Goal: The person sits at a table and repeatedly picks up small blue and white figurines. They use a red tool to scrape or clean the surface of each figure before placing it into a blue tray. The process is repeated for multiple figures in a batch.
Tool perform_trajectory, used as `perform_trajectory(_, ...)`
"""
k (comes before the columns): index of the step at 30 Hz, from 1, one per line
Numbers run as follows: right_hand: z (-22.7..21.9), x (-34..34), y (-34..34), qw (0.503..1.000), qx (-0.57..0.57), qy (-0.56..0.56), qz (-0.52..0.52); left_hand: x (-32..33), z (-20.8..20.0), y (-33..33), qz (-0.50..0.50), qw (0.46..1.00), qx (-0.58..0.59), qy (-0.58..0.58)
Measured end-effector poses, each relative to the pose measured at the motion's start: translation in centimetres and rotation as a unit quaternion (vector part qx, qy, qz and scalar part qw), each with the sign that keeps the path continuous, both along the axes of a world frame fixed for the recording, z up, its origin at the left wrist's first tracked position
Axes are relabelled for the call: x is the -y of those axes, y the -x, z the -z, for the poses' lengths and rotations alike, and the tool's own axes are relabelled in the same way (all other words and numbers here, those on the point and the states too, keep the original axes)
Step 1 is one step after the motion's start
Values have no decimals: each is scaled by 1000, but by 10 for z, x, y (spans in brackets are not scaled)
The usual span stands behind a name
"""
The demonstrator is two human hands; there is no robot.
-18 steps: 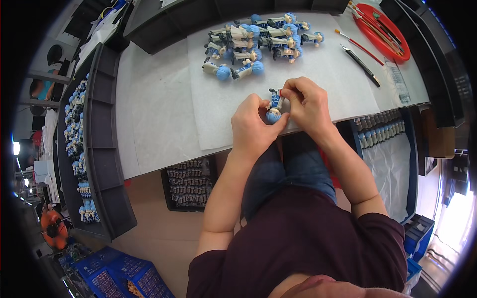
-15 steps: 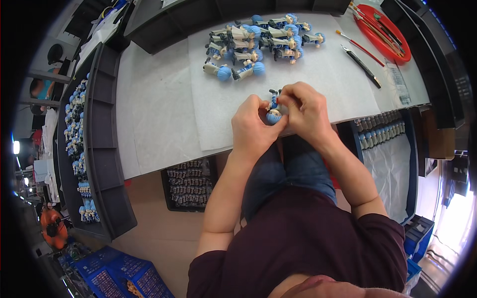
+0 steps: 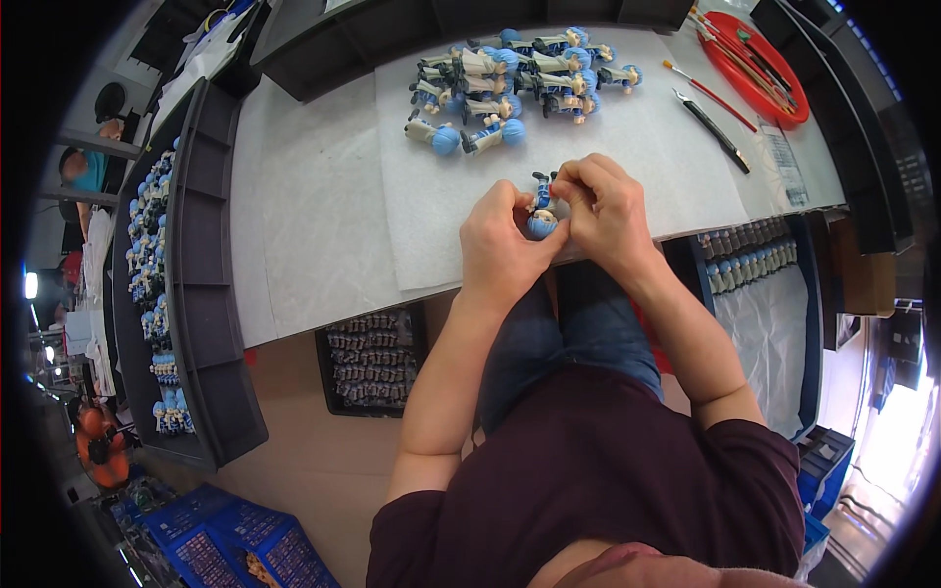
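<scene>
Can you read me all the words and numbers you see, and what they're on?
None can be read.
Blue boxes, lower left: print too small and blurred.
Grey strip near the red tray: marks too blurred.
Doll being held: no letters I can make out.

You're in a figurine workshop: matching figures (image 3: 551, 62) and paintbrushes (image 3: 721, 102) lie on your worktop (image 3: 309, 206), with filled trays (image 3: 208, 323) around it.
</scene>
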State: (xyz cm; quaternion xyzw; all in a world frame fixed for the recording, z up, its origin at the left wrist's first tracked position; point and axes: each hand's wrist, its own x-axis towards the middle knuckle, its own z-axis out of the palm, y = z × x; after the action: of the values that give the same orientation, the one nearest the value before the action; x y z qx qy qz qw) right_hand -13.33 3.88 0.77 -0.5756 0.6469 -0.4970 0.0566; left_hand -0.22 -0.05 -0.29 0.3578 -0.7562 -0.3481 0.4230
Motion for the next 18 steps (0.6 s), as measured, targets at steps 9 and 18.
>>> perform_trajectory(9, 0, 1, 2, 999, 34, -9, -26, 1, 1, -1, 0, 1000, 9, 10)
perform_trajectory(18, 1, 3, 5, 999, 29, -17, 2, 0, 0, 0, 2, 1000, -1, 0)
